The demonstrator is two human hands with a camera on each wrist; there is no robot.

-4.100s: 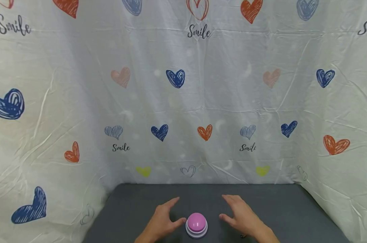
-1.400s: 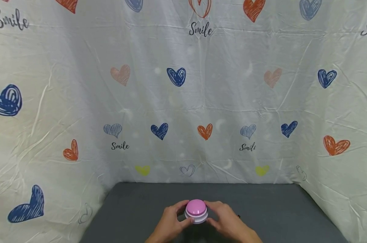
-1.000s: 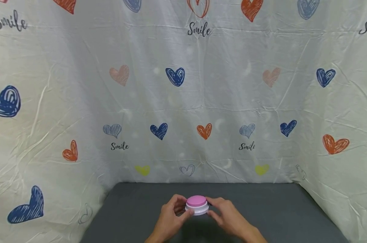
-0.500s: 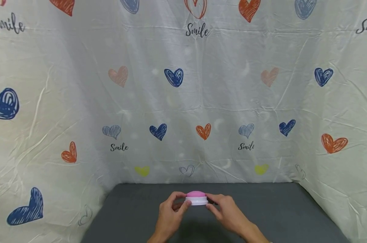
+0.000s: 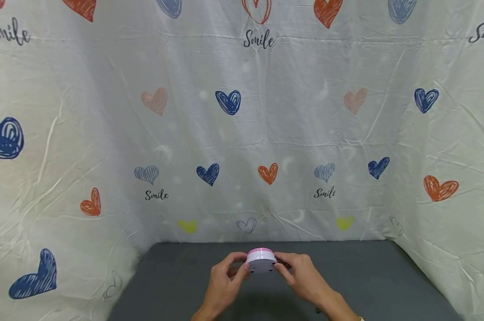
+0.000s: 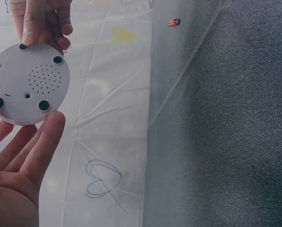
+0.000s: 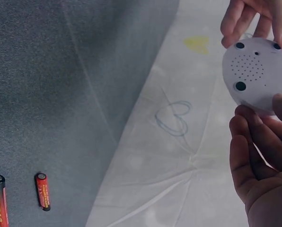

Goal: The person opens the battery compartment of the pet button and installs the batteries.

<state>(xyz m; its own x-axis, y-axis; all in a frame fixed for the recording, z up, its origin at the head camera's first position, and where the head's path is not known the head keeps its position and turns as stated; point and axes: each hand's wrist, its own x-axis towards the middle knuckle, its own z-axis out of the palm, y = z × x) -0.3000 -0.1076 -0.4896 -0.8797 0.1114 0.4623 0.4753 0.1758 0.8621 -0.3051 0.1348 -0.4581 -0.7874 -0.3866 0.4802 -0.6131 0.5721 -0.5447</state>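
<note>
A round push button [image 5: 261,254] with a pink dome and white base is held up above the dark table, its underside tipped toward me. My left hand [image 5: 223,281] grips its left edge between thumb and fingers. On the opposite edge, my right hand [image 5: 306,277] pinches it the same way. In the left wrist view, the white underside [image 6: 37,97] shows dark round feet, a patch of small speaker holes and a small screw hole. The right wrist view has the same underside [image 7: 257,97], partly covered by the right thumb. The pink dome faces away in both wrist views.
Two red-and-black batteries [image 7: 43,191] lie on the dark grey tabletop [image 5: 178,285], one also partly visible beside the right forearm in the head view. A white cloth [image 5: 290,133] printed with hearts hangs behind the table and along both sides.
Both hands have closed in on the button from either side, gripped it and raised it off the table. It has tilted back, turning its underside into view.
</note>
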